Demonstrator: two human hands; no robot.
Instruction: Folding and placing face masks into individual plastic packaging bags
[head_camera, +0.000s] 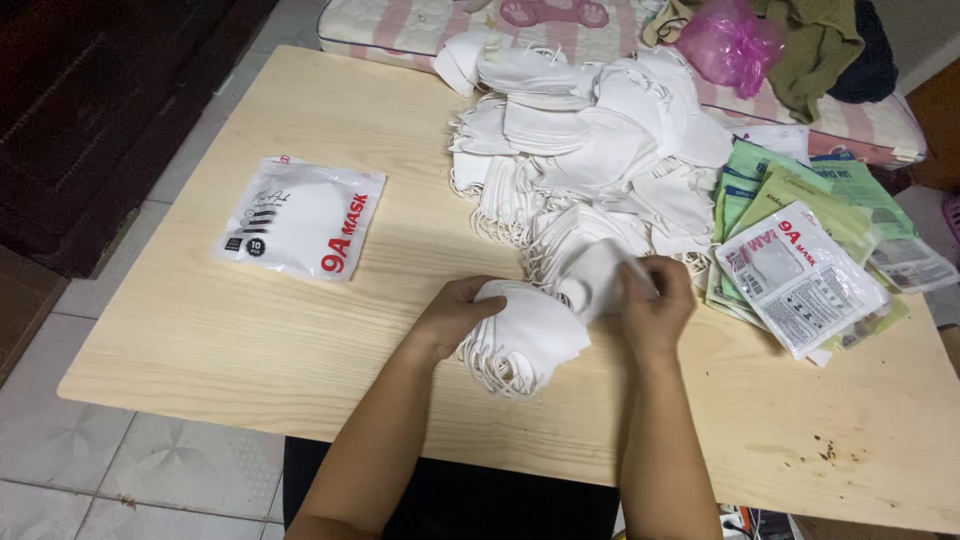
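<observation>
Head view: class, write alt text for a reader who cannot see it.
A person's left hand steadies a stack of white masks on a wooden table while the right hand grips one mask. A big mask pile lies behind, a sealed packet left, green and white packets right.

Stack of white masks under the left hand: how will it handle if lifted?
The mask stack probably lifts light and floppy: thin folded layers. Its fanned edges and dangling ear loops suggest layers could slide apart or snag. The left hand gripping its edge likely keeps it together.
</observation>
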